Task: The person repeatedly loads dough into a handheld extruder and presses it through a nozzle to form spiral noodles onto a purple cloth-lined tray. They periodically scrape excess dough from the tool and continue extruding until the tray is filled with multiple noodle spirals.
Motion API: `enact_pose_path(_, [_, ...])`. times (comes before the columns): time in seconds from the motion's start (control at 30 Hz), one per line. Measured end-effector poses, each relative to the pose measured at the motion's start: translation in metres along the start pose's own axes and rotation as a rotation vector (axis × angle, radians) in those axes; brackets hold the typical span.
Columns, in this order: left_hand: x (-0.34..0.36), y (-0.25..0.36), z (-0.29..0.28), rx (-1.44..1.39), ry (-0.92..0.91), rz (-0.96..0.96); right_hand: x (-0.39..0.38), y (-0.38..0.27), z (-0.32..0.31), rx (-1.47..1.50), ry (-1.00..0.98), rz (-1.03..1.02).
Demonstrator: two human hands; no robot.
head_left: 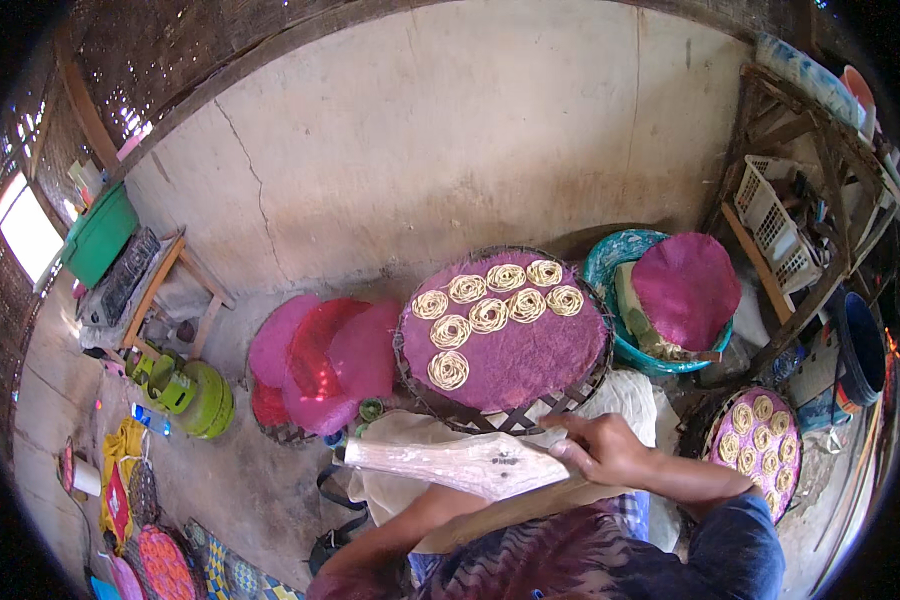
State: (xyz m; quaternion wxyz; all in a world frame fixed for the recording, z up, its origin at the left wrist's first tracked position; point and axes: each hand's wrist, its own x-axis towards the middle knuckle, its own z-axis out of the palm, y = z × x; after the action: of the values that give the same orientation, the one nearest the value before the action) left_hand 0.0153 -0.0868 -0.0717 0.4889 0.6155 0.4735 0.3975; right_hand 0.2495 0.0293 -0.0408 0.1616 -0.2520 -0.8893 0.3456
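Note:
My right hand [605,450] is closed round the tapered right end of a pale wooden paddle-shaped piece [450,467], with dark marks on its wide part. It lies crosswise before my body. My left forearm [410,530] reaches under it, and the wood hides the left hand, so its grip does not show. Just beyond stands a round woven tray [507,420] lined with purple mesh cloth [530,355]. Several pale coiled noodle-like rosettes [488,315] lie on the cloth, along its far part and left side; its near right part shows bare cloth.
Left of the tray are stacked pink and red mesh rounds [345,350]. A teal basin [610,265] with a purple round [685,290] stands at right. Another rosette-filled tray [760,440] sits lower right, near a wooden rack [820,150]. Green gas cylinders [205,400] stand left.

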Motion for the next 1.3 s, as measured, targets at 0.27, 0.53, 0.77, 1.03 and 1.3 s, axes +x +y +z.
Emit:
enact_pose_path(0.27, [0.041,0.007,0.049,1.07,0.034,0.184,0.088,0.022,-0.013,0.091,0.04,-0.446])
enact_pose_path(0.53, [0.066,0.06,-0.024,0.75,-0.256,-0.039,0.084,-0.12,-0.05,-0.127,-0.067,-1.227])
enact_pose_path(0.77, [0.053,0.077,-0.063,0.845,-0.07,-0.182,0.122,-0.093,-0.079,0.177,0.385,-0.596])
enact_pose_path(1.03, [0.03,0.0,-0.075,-0.403,0.651,0.222,0.106,-0.016,-0.145,1.082,1.286,-0.423])
enact_pose_path(1.3, [0.066,0.066,-0.054,-0.829,0.782,1.085,0.125,-0.016,-0.002,1.572,0.963,-0.293])
